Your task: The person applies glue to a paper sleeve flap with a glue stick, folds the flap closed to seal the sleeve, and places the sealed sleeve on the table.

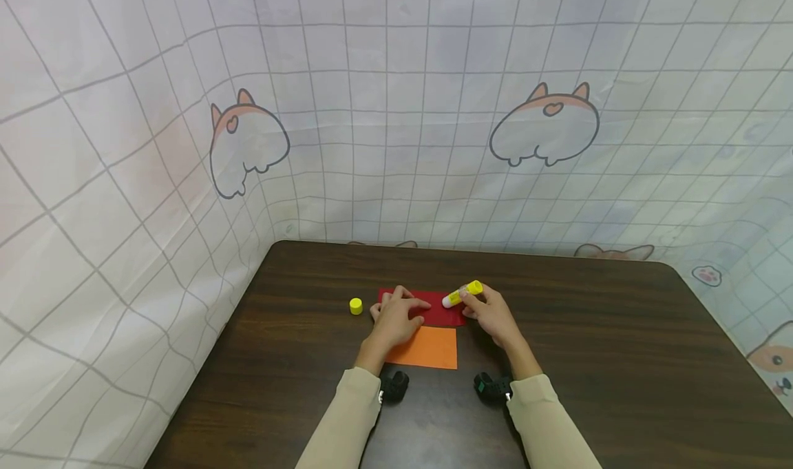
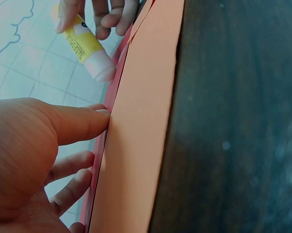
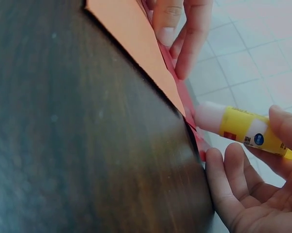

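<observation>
Left hand (image 1: 396, 317) spread on red paper (image 1: 436, 315), right hand (image 1: 492, 315) pinching a glue stick (image 1: 462, 295) over it, my head view shows; orange paper (image 1: 430, 350) lies nearer, the cap (image 1: 356, 306) left. My left wrist view has the stick tilted; my right wrist view finds its blue logo (image 3: 259, 139), too small from the head. Whether the tip (image 3: 209, 116) touches, I cannot tell.

Left fingers (image 2: 72, 191) spread, right fingers (image 3: 220, 179) curled

An uncapped glue stick (image 1: 455, 297) slants over red paper (image 1: 440, 315) bordering orange paper (image 1: 430, 349).
</observation>
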`<action>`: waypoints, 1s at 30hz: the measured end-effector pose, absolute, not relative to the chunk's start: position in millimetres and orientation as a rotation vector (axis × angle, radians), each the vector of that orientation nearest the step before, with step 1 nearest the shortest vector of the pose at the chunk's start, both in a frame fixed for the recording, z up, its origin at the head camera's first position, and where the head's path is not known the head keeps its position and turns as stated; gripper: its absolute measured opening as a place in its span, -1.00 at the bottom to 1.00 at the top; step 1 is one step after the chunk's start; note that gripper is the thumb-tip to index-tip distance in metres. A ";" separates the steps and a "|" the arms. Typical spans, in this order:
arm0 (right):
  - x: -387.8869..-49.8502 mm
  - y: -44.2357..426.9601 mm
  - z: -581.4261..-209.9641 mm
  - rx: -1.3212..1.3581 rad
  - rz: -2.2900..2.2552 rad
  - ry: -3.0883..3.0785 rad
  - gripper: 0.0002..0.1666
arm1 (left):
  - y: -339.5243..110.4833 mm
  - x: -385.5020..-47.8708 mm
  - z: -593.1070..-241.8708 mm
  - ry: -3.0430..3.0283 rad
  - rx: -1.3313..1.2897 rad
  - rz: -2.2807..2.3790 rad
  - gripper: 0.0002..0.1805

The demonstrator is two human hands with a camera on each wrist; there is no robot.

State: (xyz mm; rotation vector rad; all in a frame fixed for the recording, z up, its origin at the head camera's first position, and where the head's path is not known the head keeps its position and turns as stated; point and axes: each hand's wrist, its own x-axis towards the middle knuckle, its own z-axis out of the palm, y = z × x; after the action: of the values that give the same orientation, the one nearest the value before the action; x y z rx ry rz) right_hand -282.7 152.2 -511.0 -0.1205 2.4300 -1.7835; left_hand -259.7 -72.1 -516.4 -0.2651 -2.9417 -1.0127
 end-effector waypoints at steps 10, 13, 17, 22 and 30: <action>-280.9 152.2 -507.5 -0.131 -1.813 2.396 -0.49 | -71.8 -259.5 -516.7 -2.941 -0.268 -1.007 -0.72; -280.9 152.3 -506.2 -0.125 -1.808 2.406 -0.49 | -71.8 -259.7 -516.0 -2.944 -0.267 -0.999 -0.72; -281.7 152.9 -506.2 -0.101 -1.820 2.395 -0.48 | -71.6 -259.4 -515.6 -2.950 -0.269 -0.989 -0.72; -281.9 154.6 -505.4 -0.077 -1.855 2.381 -0.46 | -71.0 -258.8 -515.5 -2.953 -0.275 -0.989 -0.73; -283.1 158.8 -503.3 -0.016 -1.929 2.378 -0.39 | -71.3 -258.5 -514.0 -2.943 -0.282 -0.983 -0.73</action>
State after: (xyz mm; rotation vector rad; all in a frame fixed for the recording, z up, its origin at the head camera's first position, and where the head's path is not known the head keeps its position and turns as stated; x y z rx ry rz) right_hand -283.1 158.8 -503.3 -0.0159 2.3777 -1.9291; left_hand -258.5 -71.3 -514.0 -0.2816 -2.9429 -0.9834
